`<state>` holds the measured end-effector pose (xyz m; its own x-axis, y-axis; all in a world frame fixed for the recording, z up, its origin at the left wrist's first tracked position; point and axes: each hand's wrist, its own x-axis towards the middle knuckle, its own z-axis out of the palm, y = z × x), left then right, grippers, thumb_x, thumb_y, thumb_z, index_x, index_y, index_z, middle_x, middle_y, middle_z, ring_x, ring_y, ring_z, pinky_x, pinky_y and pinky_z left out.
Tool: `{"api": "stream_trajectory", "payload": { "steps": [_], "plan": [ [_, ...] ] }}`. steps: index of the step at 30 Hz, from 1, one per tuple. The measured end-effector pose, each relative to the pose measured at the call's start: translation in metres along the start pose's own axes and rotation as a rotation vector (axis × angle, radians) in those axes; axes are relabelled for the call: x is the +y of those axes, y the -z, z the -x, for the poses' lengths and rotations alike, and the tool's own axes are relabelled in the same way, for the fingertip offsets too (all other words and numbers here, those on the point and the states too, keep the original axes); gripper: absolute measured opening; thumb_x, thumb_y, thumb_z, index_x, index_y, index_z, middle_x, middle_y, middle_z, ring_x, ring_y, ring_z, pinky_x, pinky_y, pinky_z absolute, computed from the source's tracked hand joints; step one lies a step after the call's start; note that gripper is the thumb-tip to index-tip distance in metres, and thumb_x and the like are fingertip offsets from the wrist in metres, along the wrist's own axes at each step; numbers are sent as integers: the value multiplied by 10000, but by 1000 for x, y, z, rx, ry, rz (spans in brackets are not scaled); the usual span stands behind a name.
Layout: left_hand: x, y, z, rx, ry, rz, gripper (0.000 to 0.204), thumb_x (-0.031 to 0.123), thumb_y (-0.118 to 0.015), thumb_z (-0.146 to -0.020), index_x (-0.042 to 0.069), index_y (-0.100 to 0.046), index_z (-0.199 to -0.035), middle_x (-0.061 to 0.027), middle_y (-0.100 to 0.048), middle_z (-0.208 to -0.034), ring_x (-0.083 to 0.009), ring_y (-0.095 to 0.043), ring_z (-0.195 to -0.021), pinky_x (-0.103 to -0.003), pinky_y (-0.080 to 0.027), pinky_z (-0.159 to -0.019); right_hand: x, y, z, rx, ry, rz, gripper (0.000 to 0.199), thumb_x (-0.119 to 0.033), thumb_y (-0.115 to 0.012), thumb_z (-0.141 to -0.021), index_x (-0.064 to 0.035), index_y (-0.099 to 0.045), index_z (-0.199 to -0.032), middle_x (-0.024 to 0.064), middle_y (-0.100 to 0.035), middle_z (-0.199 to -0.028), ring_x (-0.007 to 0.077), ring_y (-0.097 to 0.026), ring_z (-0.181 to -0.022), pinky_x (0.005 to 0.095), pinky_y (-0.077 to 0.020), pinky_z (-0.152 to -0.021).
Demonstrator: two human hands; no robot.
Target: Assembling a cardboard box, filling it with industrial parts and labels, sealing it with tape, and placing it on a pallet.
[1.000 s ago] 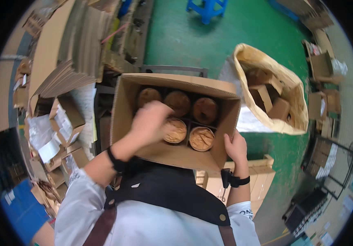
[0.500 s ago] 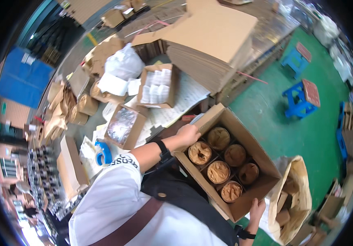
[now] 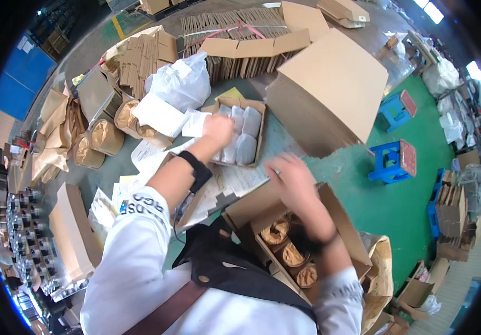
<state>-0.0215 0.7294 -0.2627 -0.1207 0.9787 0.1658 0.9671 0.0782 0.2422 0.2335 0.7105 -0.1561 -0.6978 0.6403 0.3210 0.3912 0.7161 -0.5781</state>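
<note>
Even, bright daylight-like illumination; bright window patches at upper right rim. Shadows soft, faint. Strong fisheye: black circular vignette, straight carton edges bow near rim. Right hand (image 3: 288, 177) smeared by motion blur; left hand (image 3: 218, 129) slightly soft. Mild glare on white plastic bag (image 3: 182, 84). Periphery detail compressed, low sharpness.

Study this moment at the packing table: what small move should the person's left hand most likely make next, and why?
Probably close the left hand on one of the white pouches and lift it out. The hand already lies in the small open tray of pouches, while the right hand is at the rim of the open carton, where round brown packs sit in a row.
</note>
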Motion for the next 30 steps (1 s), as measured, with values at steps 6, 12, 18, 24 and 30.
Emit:
{"api": "stream_trajectory", "payload": {
  "steps": [6, 12, 18, 24, 30],
  "plan": [
    [19, -18, -15, -323, 76, -110, 229, 284, -613, -787, 98, -715, -872, -111, -677, -952, -259, -615, -967, -397, -446, -825, 95, -127, -97, -375, -91, 497, 172, -64, -516, -810, -54, -657, -909, 103, -633, -964, 321, -623, -924, 421, -501, -802],
    [5, 1, 14, -243, -23, 111, 213, 181, -617, -796, 52, -602, -966, -138, -630, -1021, -317, -603, -967, -423, -450, -792, 80, -102, -108, -672, -71, 435, 137, -85, -539, -819, -37, -667, -809, 181, -647, -963, 336, -645, -923, 428, -505, -845],
    [21, -5, 60, -265, 151, 561, 200, 164, -541, -893, 38, -470, -1032, -225, -587, -979, -429, -599, -856, -509, -465, -699, 57, -89, -72, -314, 445, 515, 104, -130, -561, -815, -55, -584, -883, 135, -603, -904, 326, -634, -794, 390, -505, -749],
    [18, 35, 38, -202, 248, 665, 211, 244, -493, -958, 49, -457, -1027, -216, -571, -843, -416, -595, -792, -472, -462, -667, 28, -51, -78, -424, -8, 239, 171, -133, -607, -835, -28, -533, -948, 182, -606, -886, 343, -616, -844, 440, -483, -719],
    [88, 137, 32, -103, 165, 1469, 196, 248, -424, -1013, 70, -447, -1091, -7, -533, -878, -73, -505, -788, -240, -424, -697, -32, 79, -41, -31, -486, -957, 364, -290, -628, -904, -49, -468, -1125, 75, -655, -891, 155, -635, -748, 299, -481, -617]
  ]
}}
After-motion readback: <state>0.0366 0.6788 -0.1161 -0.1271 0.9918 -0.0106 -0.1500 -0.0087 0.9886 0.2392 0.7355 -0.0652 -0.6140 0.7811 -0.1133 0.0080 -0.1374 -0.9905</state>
